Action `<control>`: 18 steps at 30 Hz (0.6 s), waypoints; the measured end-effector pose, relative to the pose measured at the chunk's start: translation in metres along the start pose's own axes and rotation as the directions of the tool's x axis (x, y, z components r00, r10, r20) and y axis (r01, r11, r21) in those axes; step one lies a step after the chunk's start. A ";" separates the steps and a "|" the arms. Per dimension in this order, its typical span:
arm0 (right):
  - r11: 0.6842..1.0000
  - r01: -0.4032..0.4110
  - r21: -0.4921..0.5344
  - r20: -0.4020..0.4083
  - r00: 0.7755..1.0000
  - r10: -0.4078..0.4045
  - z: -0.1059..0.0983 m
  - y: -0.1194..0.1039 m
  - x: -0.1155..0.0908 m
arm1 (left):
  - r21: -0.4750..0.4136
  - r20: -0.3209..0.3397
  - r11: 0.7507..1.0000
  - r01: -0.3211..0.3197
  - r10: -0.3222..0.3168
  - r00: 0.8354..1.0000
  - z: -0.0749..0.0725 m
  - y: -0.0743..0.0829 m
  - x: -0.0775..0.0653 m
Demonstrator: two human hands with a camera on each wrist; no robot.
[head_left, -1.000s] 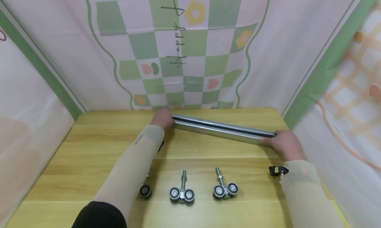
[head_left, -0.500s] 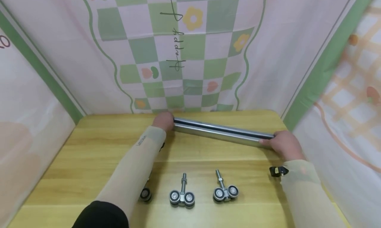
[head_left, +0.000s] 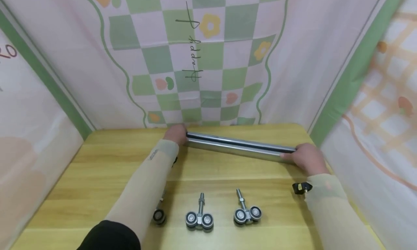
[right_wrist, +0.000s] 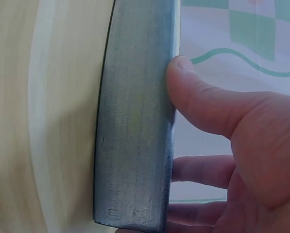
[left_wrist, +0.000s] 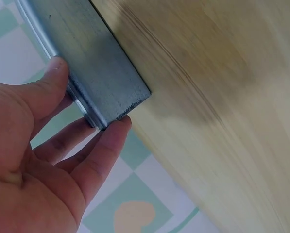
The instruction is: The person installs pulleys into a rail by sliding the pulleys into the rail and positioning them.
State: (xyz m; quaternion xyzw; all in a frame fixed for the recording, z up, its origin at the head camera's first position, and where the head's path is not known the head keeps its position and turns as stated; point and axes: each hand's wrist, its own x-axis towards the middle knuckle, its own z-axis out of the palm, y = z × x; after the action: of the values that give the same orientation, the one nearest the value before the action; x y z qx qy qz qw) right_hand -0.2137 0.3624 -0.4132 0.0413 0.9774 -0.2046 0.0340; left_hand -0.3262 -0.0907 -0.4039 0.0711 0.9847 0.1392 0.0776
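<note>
Left hand (head_left: 176, 134) and right hand (head_left: 310, 158) grip opposite ends of metal rail (head_left: 239, 146), near worktop's (head_left: 215, 170) far edge — tips covered in head view. Leftmost roller (head_left: 159, 216) — partly hidden behind left sleeve (head_left: 141, 188).

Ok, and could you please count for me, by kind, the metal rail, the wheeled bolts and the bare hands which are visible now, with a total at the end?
Metal rail: 1
Wheeled bolts: 3, the leftmost partly hidden by the left sleeve
Hands, left hand and right hand: 2
Total: 6
</note>
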 end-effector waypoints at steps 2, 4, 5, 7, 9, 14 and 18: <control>1.000 0.002 -0.011 0.002 1.000 -0.002 0.002 -0.001 0.003 | 0.000 -0.003 1.000 -0.007 0.007 1.000 -0.002 -0.003 -0.002; 1.000 0.002 -0.014 0.007 1.000 -0.002 0.003 -0.003 0.006 | -0.003 -0.001 1.000 -0.009 0.009 1.000 -0.004 -0.006 -0.004; 1.000 -0.001 -0.011 0.013 1.000 0.001 0.004 -0.004 0.007 | -0.001 0.001 1.000 -0.009 0.009 1.000 -0.004 -0.007 -0.005; 1.000 -0.005 -0.005 0.027 1.000 0.005 0.005 -0.006 0.009 | -0.006 0.012 1.000 -0.005 0.005 1.000 -0.006 -0.010 -0.006; 1.000 -0.003 0.005 0.034 0.999 0.003 0.005 -0.010 0.010 | -0.018 0.018 1.000 0.000 0.001 1.000 -0.008 -0.012 -0.008; 0.999 -0.013 0.030 0.048 0.999 0.012 0.004 -0.018 0.013 | -0.040 0.021 0.999 0.003 -0.002 1.000 -0.012 -0.019 -0.012; 0.999 -0.018 0.028 0.052 0.999 0.016 0.005 -0.020 0.015 | -0.035 0.025 0.999 -0.007 0.008 1.000 -0.014 -0.025 -0.012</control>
State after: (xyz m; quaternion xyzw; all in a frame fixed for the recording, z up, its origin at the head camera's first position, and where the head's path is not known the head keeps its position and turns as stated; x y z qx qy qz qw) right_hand -0.2305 0.3428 -0.4108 0.0448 0.9727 -0.2194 0.0605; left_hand -0.3203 -0.1198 -0.3958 0.0752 0.9807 0.1557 0.0908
